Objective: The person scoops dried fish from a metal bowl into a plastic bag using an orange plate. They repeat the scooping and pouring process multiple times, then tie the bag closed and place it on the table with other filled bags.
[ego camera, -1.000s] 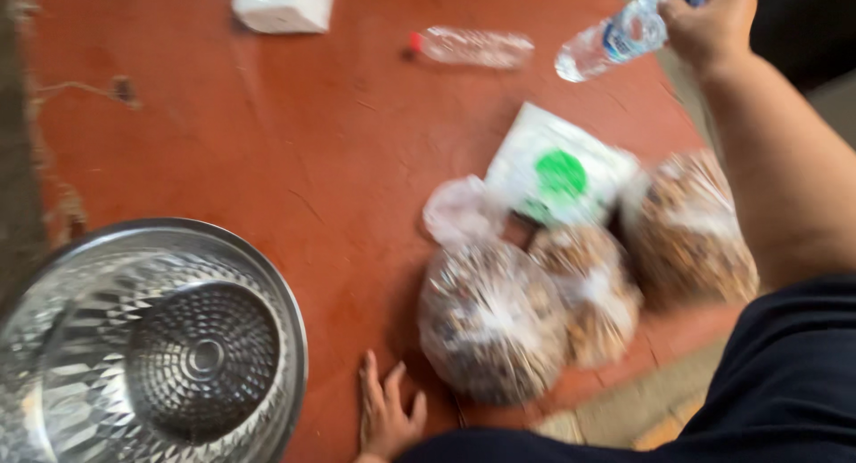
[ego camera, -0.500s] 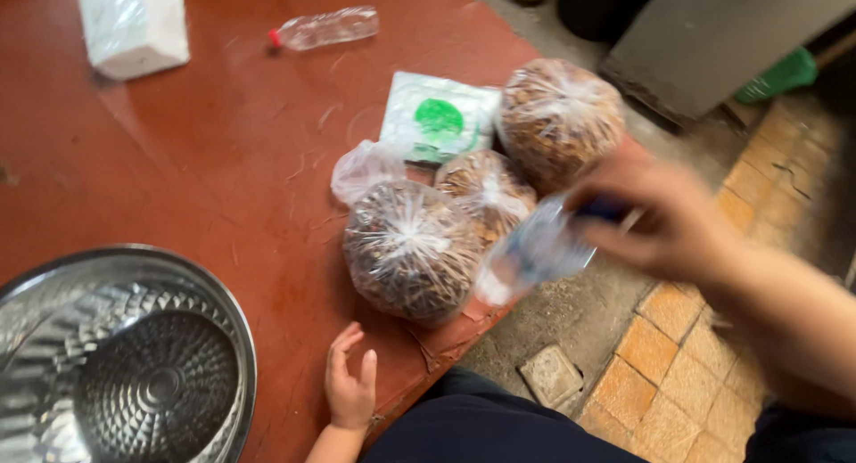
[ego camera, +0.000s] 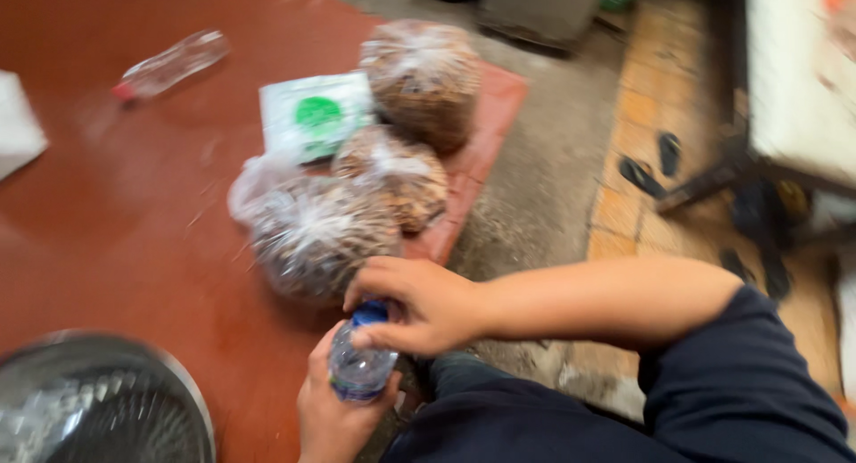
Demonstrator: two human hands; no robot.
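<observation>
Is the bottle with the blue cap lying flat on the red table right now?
No, the left hand holds the bottle upright while the right hand grips its cap.

Counts, as seen from above:

Hands: two, a left hand and a right hand, both on one bottle.

Clear plastic water bottles: two, a blue-capped one and a red-capped one lying on its side.

Knotted clear plastic bags of brown contents: three.

Flat white packet with green round mark: one.

Shiny ridged metal basin: one.

Dark sandals on the tiles: two.
</observation>
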